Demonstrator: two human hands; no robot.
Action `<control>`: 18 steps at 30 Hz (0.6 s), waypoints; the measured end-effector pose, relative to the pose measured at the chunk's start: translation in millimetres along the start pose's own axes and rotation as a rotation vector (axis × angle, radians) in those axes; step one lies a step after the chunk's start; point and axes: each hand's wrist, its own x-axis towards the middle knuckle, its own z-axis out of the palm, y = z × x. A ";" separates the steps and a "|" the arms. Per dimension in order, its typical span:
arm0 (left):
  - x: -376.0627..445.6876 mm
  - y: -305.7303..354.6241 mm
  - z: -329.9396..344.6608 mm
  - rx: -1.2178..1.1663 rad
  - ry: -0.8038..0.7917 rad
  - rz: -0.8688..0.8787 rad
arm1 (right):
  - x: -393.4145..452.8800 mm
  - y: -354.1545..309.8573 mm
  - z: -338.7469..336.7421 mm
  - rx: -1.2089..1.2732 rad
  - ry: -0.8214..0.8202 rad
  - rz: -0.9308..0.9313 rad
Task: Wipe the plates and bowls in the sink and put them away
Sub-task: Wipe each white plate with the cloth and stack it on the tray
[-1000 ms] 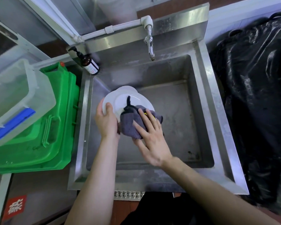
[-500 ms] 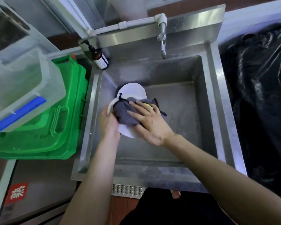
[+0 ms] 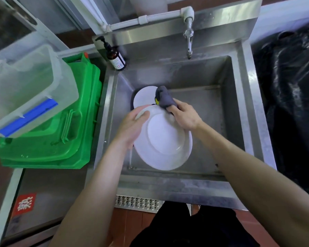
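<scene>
A large white plate (image 3: 165, 139) is tilted up above the steel sink (image 3: 253, 111), its face toward me. My left hand (image 3: 132, 127) grips its left rim, thumb curled over the edge. My right hand (image 3: 185, 115) holds a bunched grey cloth (image 3: 164, 98) at the plate's top right edge. Behind them a second white plate (image 3: 144, 98) lies in the sink's far left corner, partly hidden by the raised plate and the cloth.
A tap (image 3: 189, 39) hangs over the sink's back wall. A brown pump bottle (image 3: 115, 57) stands at the back left corner. Left of the sink lie green crates (image 3: 61, 132) with a clear plastic bin (image 3: 25, 90) on top. Black plastic sheeting (image 3: 291, 97) is on the right.
The plate has been lifted and tilted toward me, its whole face now bare. My right hand pulled the cloth off the face to the top right edge and bunched it.
</scene>
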 end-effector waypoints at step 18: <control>2.3 -29.9 20.3 -0.469 0.133 0.123 | -27.7 22.5 25.2 0.662 0.430 0.306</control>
